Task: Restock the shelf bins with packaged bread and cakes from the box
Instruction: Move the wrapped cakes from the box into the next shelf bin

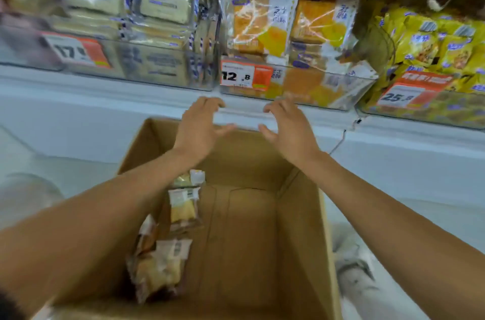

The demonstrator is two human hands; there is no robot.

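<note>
An open cardboard box (301, 228) stands below the shelf, with a few wrapped cakes (168, 241) lying along its left inner side. My left hand (200, 128) and my right hand (287, 128) hover over the box's far edge, fingers spread, both holding nothing. Just above them a clear shelf bin (341, 94) holds orange-and-yellow packaged cakes (259, 23) standing upright, with a "12.8" price tag (245, 75) on its front.
Left of that bin, another clear bin (136, 67) holds pale packaged bread with a "17" tag. On the right a bin (425, 112) of yellow snack bags carries a "25.8" tag. A white shelf ledge (105, 94) runs under the bins.
</note>
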